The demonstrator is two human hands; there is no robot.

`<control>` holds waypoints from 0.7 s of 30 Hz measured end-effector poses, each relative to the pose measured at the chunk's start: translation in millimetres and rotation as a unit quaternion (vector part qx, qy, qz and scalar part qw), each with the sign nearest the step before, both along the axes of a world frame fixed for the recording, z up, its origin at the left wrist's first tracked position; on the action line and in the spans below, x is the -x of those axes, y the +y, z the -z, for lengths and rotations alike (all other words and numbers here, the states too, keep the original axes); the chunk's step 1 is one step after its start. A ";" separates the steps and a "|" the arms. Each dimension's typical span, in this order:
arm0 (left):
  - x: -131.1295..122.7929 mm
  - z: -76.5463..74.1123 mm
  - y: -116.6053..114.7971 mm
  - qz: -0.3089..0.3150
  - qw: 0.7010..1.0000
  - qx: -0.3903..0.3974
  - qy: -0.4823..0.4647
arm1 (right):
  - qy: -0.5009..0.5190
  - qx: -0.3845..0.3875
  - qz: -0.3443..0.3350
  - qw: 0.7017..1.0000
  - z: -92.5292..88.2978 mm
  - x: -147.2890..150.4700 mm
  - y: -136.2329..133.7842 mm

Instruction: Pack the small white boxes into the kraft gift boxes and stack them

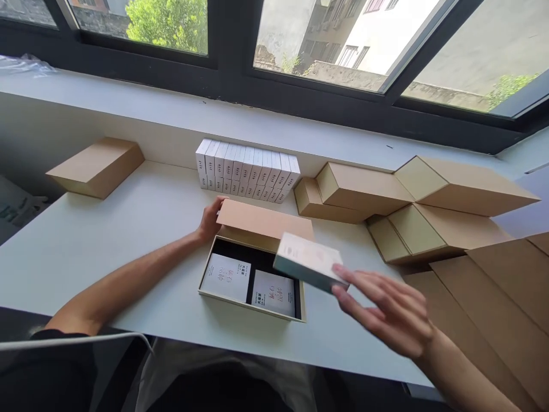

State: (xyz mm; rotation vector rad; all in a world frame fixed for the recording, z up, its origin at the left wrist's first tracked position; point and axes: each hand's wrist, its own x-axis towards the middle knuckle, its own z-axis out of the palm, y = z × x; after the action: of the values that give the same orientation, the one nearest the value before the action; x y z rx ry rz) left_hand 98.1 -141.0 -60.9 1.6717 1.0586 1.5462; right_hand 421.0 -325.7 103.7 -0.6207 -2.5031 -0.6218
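Note:
A cardboard gift box [253, 309] with a black lining lies open before me, two white printed cartons [226, 277] side by side in its near part. Its brown lid [266, 220] is tilted up along the far side. My left hand [210, 220] grips the lid's left end, its fingers partly hidden behind it. Between the thumb and fingers of my right hand [388, 309] is a small white carton [309, 257], slightly blurred, held above the right part of the open box. It covers some of the black lining.
Small white cartons [249, 169] stand in two stacked rows against the wall below the window sill. A closed brown box [98, 166] lies at the far left. Several more brown boxes [454, 229] are piled on the right. A white cable [86, 341] crosses the lower left.

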 end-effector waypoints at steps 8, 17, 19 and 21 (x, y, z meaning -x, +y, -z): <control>1.8 1.9 0.0 -0.008 1.000 -0.020 0.021 | -0.085 0.137 -0.091 0.983 48.1 11.5 -23.6; 2.5 5.6 3.5 -0.017 0.999 -0.011 0.043 | -0.081 0.286 0.010 0.955 57.3 73.0 19.6; 2.3 5.0 4.1 -0.016 0.999 0.001 0.041 | -0.104 0.317 0.022 0.942 62.3 79.0 24.7; 1.9 3.5 4.4 -0.012 0.999 0.008 0.038 | -0.107 0.347 0.032 0.931 65.1 82.1 26.3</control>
State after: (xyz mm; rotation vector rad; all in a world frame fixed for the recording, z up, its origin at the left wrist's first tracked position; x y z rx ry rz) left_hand 96.3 -136.6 -64.4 1.7254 1.1320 1.4955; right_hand 338.9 -299.5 38.5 -0.9189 -2.9094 0.2261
